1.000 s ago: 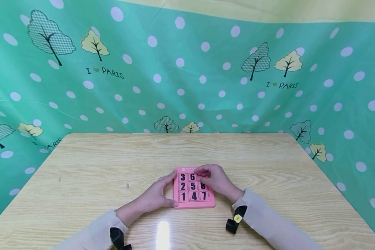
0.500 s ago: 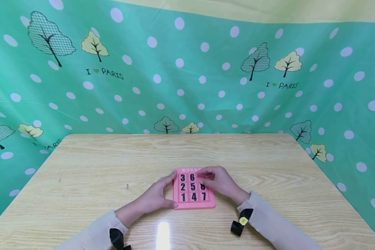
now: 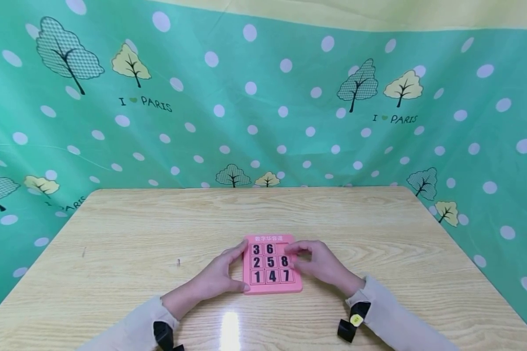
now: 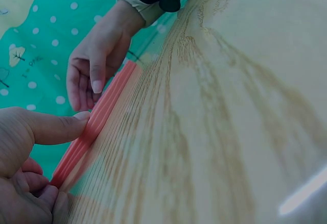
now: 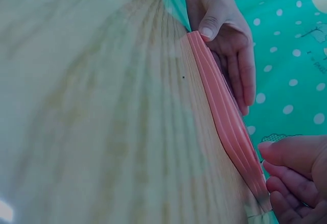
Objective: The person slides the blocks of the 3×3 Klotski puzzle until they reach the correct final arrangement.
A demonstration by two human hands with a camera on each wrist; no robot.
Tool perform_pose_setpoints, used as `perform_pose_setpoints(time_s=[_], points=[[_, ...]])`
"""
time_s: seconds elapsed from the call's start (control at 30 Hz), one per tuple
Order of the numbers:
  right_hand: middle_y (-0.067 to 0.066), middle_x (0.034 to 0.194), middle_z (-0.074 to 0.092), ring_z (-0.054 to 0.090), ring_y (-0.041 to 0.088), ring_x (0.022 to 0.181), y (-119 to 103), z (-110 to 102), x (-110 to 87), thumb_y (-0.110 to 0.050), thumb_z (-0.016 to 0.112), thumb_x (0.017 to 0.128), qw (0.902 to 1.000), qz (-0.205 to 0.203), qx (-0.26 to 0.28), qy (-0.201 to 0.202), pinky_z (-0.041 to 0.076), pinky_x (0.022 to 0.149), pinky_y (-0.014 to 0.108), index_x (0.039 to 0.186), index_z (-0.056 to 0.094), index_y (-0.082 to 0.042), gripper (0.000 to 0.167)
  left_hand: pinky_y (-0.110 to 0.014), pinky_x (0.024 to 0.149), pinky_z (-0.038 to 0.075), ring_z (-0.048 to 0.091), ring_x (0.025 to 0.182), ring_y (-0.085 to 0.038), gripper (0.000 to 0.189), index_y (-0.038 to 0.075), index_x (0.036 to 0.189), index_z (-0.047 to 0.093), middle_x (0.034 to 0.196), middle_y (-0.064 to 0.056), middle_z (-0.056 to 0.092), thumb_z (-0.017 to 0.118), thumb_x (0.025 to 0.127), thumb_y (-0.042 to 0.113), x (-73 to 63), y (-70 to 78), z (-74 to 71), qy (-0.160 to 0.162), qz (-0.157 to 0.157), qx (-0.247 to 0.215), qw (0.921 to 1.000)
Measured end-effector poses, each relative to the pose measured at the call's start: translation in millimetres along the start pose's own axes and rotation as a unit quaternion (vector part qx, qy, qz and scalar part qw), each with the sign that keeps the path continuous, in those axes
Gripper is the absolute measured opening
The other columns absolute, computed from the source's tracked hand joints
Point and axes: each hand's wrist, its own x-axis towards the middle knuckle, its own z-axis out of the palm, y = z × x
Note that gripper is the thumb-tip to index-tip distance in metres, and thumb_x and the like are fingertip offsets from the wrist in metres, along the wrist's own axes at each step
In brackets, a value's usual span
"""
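Observation:
A pink number sliding puzzle point(image 3: 273, 289) lies flat on the table, white characters along its top edge. Its rows read 3 and 6, then 2, 5, 8, then 1, 4, 7; the top right square shows plain pink. My left hand point(image 3: 217, 277) holds the puzzle's left side, thumb at the near corner and fingers along the far part. Over the right edge, beside the 8, hovers my right hand point(image 3: 322, 263), its fingers loosely bent with nothing between them. The right wrist view shows the right thumb point(image 5: 294, 151) apart from the fingers, close to the puzzle's side point(image 5: 225, 117).
The puzzle rests on a light wood-grain table point(image 3: 158, 214). A green dotted cloth point(image 3: 254, 107) with printed trees hangs behind and at both sides. Black straps with small devices point(image 3: 353, 321) sit on both wrists. A bright light reflection shows on the near tabletop.
My right hand has drawn back to the right and towards me, uncovering the top right square, the 8 and the title. My left hand and the puzzle stay in place.

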Motion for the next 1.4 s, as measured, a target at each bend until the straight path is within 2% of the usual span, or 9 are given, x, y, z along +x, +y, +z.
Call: perform_pose_setpoints(time_s=[0.2,0.43,0.87,1.4], points=[[0.004,0.108,0.068,0.060,0.021,0.104,-0.6,-0.7,-2.1,-0.006,0.071,0.081,0.9999,-0.005,0.012,-0.005,0.048,0.094,0.041,0.109,0.068,-0.008,0.029,-0.053,0.114,0.011,0.018,0.141,-0.035,0.101,0.003,0.148,0.024,0.154,-0.015,0.023,0.082,0.066,0.011,0.2,-0.5,-0.4,0.000,0.000,0.002,1.0000],[0.000,0.107,0.068,0.060,0.016,0.101,0.9,-0.4,-1.4,-0.006,0.070,0.080,0.9999,-0.008,-0.003,-0.009,0.049,0.091,0.033,0.109,0.068,-0.011,0.029,-0.053,0.114,0.011,0.017,0.142,-0.034,0.100,0.004,0.148,0.024,0.154,-0.013,0.023,0.082,0.066,0.011,0.4,0.1,-0.3,0.000,-0.003,0.003,1.0000],[0.000,0.105,0.068,0.061,0.018,0.098,3.4,1.0,-1.3,-0.004,0.068,0.083,0.9996,-0.028,0.005,-0.007,0.051,0.089,0.034,0.107,0.068,-0.011,0.025,-0.053,0.114,0.012,0.017,0.141,-0.034,0.101,0.005,0.148,0.025,0.154,-0.013,0.023,0.082,0.065,0.011,0.7,0.0,0.3,0.002,-0.005,0.006,1.0000],[0.001,0.103,0.068,0.061,0.018,0.095,1.6,4.4,0.0,-0.002,0.067,0.083,0.9998,-0.021,-0.005,0.001,0.052,0.084,0.029,0.106,0.068,-0.010,0.024,-0.053,0.114,0.011,0.017,0.142,-0.034,0.101,0.006,0.148,0.025,0.154,-0.013,0.023,0.082,0.066,0.011,0.3,0.4,-0.3,0.002,-0.013,0.000,0.9999]])
